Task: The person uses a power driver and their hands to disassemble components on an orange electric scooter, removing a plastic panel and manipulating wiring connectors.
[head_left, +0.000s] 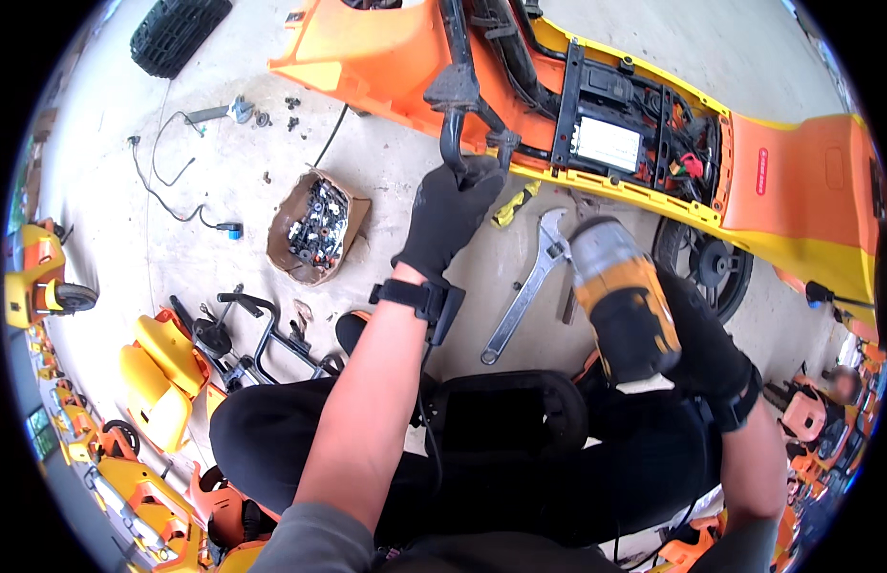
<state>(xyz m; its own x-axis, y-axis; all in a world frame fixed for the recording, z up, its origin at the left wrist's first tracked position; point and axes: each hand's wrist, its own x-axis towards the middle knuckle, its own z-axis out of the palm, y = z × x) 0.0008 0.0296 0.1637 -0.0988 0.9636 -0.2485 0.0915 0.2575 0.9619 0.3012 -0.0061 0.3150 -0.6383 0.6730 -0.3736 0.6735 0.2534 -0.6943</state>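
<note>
My left hand (451, 212), in a black glove, is closed round the lower end of a black metal tube (451, 138) on the frame of an orange and yellow scooter (787, 181). The scooter lies across the far side, its electronics bay (610, 115) uncovered. In my gloved right hand (696, 334) is a yellow and black cordless impact wrench (627, 304), held by the grip with its grey nose toward the scooter. Between my hands, on the floor, lie a large adjustable wrench (527, 296) and a small yellow tool or piece (515, 204) beside the scooter's edge.
An open cardboard box (355, 229) of bolts and small parts stands left of my left hand. Farther left lie a cable (166, 196) and a black tyre (176, 36). Yellow panels (161, 368) and black tubing (267, 334) lie nearer. A wheel (706, 263) sits beyond my right hand.
</note>
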